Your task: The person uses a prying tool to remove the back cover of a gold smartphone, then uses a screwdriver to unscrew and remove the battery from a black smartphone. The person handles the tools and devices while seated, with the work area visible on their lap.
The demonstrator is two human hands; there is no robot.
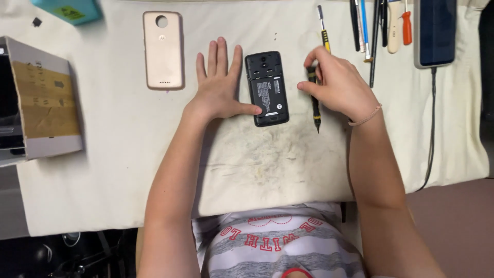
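Observation:
A black phone [267,88] lies face down with its back cover off and its battery showing, in the middle of a white cloth [123,154]. My left hand [218,82] rests flat on the cloth just left of the phone, fingers spread, thumb touching the phone's lower left edge. My right hand [337,82] is to the right of the phone, closed around a black and yellow screwdriver [314,98] whose tip points toward me. The phone's gold back cover [163,50] lies further left.
A second screwdriver [323,28] lies behind my right hand. Several tools [378,25] sit at the back right beside a phone [436,32] on a cable. A cardboard box [43,98] stands at the left edge, a teal object [69,10] at the back left.

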